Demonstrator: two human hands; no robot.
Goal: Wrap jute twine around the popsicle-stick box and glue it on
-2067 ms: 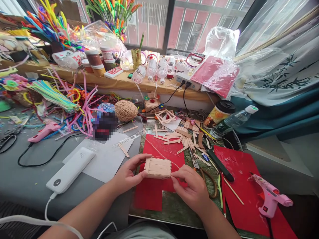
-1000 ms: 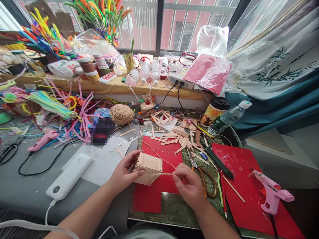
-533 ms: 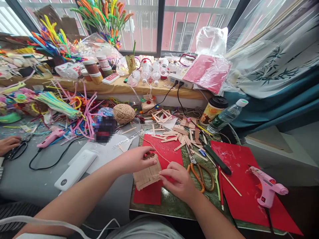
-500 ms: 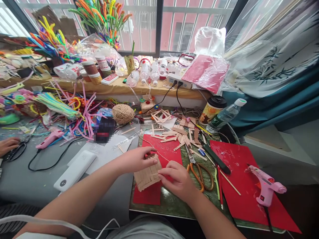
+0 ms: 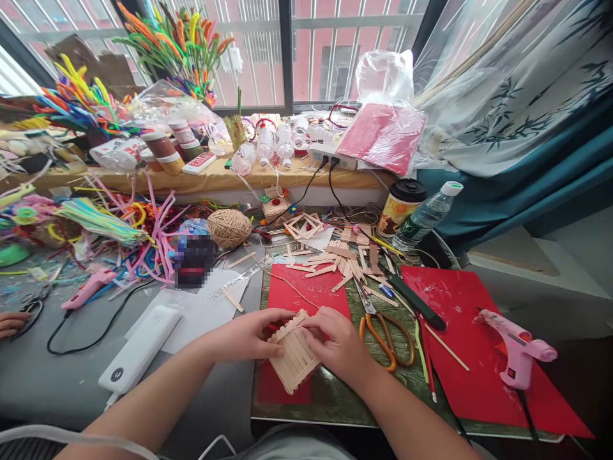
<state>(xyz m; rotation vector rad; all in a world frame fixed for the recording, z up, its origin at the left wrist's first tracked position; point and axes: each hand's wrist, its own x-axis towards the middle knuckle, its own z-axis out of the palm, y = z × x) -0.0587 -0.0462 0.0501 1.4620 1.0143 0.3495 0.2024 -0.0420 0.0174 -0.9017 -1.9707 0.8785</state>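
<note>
A craft-stick panel [image 5: 295, 354], with sticks side by side and a cross stick near each end, is tilted above the red card. My left hand [image 5: 263, 335] grips its upper left side, thumb on the face and fingers behind. At the upper right edge, my right hand [image 5: 330, 338] has its thumb and forefinger pinched together against the panel. A thin length of twine [image 5: 293, 291] runs over the red card [image 5: 282, 300] to my right hand, where its end is hidden by the fingers.
Loose craft sticks [image 5: 342, 255] lie heaped beyond the hands. Orange-handled scissors [image 5: 390, 345] and a pink glue gun [image 5: 517, 348] lie to the right. A twine ball [image 5: 228, 229], white power bank [image 5: 138, 348] and another person's hand [image 5: 12, 324] are leftward. A bottle [image 5: 426, 217] stands behind.
The panel has been raised and turned, showing its face with the cross sticks. My left hand has shifted from over its top to its left side; my right hand has moved to the upper edge.
</note>
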